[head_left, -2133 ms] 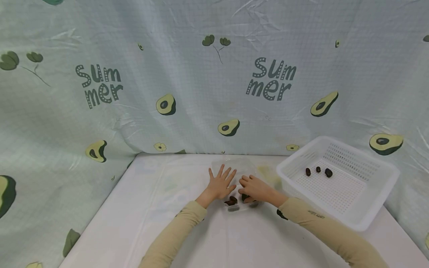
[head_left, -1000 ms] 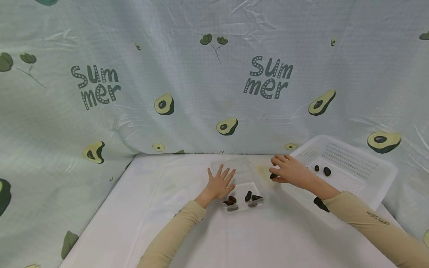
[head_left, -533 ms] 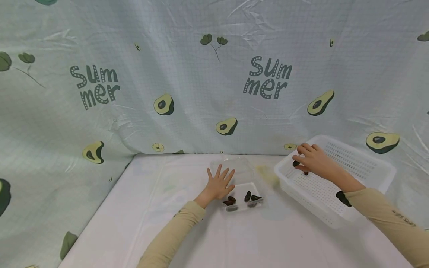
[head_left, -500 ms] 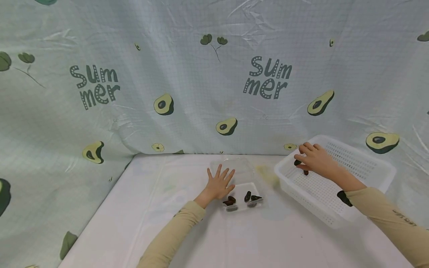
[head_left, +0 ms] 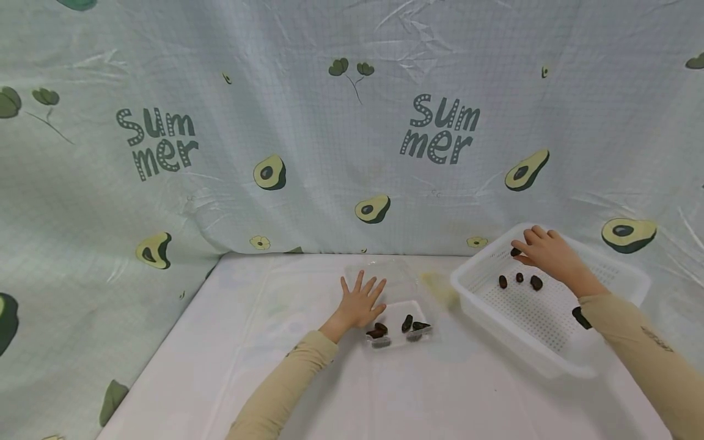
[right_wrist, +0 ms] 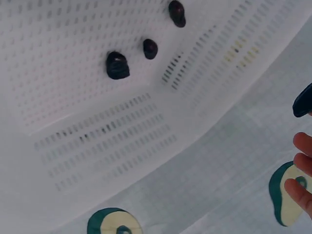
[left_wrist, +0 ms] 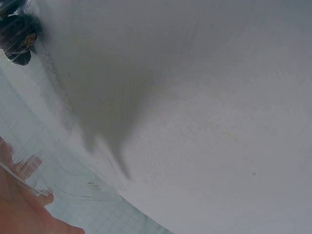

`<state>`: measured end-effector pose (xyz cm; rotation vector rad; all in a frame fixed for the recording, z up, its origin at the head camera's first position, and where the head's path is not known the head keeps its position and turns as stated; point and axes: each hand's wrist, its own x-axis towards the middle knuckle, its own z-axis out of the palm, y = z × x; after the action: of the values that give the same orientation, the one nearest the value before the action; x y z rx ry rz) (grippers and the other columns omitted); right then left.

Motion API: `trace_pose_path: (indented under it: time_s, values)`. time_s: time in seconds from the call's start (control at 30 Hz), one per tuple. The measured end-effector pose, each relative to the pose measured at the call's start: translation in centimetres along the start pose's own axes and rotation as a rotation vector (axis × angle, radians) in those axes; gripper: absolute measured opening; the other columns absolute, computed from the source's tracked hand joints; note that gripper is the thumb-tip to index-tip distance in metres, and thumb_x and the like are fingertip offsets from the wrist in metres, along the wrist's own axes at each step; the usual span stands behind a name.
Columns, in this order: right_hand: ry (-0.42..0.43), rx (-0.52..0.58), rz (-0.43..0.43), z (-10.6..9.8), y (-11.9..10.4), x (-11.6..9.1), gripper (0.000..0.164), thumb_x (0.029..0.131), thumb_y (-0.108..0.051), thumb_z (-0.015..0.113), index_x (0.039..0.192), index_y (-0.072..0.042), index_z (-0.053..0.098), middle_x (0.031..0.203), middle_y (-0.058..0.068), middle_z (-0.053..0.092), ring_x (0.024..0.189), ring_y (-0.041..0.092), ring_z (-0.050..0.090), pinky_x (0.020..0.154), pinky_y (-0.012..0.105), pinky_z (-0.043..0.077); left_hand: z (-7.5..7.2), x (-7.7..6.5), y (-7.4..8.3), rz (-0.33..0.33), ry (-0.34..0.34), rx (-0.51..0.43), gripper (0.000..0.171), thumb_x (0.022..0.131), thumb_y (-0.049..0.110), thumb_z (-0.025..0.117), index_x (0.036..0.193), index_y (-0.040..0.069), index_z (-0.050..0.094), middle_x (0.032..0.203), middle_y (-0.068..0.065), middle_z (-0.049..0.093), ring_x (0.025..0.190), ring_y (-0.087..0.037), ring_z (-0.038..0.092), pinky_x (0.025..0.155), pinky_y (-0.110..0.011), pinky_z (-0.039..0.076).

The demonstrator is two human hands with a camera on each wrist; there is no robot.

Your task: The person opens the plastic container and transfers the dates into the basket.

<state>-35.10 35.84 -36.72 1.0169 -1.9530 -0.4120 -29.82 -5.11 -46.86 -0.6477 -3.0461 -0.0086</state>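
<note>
My right hand is over the far left part of a white perforated basket, pinching a dark date between thumb and fingers. The same date shows at the right edge of the right wrist view. Three more dates lie loose on the basket floor below. With fingers spread wide, my left hand rests at the clear lid of an opened plastic box. Brownish dates sit in the box's left side; blackish dates sit at its right.
The white-covered table stretches in front of the box. A hanging cloth printed with avocados rises behind it and along the left. The basket stands at the table's right, close to the cloth.
My right hand has moved from over the plastic box to the right, across the basket's rim and over its far part, carrying the dark date. The left hand has stayed in place.
</note>
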Motion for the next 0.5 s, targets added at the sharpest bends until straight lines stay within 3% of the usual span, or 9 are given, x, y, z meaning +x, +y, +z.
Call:
trace_pose_path:
  time_s: [0.27,0.37,0.43,0.5]
  values:
    - [-0.142,0.003,0.083,1.5,1.6,-1.3,0.07,0.09,-0.046,0.001,0.09,-0.007,0.058,0.073,0.013,0.047,0.068,0.027,0.042,0.051,0.036,0.034,-0.2,-0.1,-0.1,-0.003,0.006,0.012,0.057,0.095,0.047,0.028,0.145,0.022,0.015,0.149,-0.006,0.022,0.138,-0.036,0.005,0.099,-0.068,0.006]
    - [-0.193,0.008,0.103,2.0,1.5,-1.5,0.046,0.091,-0.044,0.032,0.092,-0.007,0.059,0.074,0.014,0.048,0.068,0.029,0.043,0.051,0.039,0.037,-0.3,-0.1,0.0,-0.001,0.014,0.012,0.057,0.095,0.046,0.029,0.145,0.022,0.016,0.148,-0.006,0.023,0.138,-0.036,0.006,0.099,-0.068,0.007]
    - [-0.22,0.007,0.113,2.2,1.4,-1.5,0.031,0.082,-0.036,0.055,0.092,-0.007,0.06,0.074,0.015,0.049,0.069,0.029,0.044,0.051,0.039,0.039,-0.3,-0.1,0.1,-0.003,0.014,0.021,0.057,0.095,0.046,0.029,0.145,0.022,0.016,0.148,-0.006,0.023,0.138,-0.036,0.006,0.099,-0.068,0.008]
    - [-0.251,0.008,0.123,2.4,1.1,-1.6,0.031,0.069,-0.025,0.069,0.092,-0.006,0.06,0.075,0.016,0.05,0.069,0.03,0.046,0.051,0.04,0.04,-0.3,0.0,0.1,-0.006,0.012,0.024,0.057,0.095,0.046,0.03,0.144,0.022,0.016,0.148,-0.006,0.023,0.138,-0.036,0.007,0.099,-0.068,0.008]
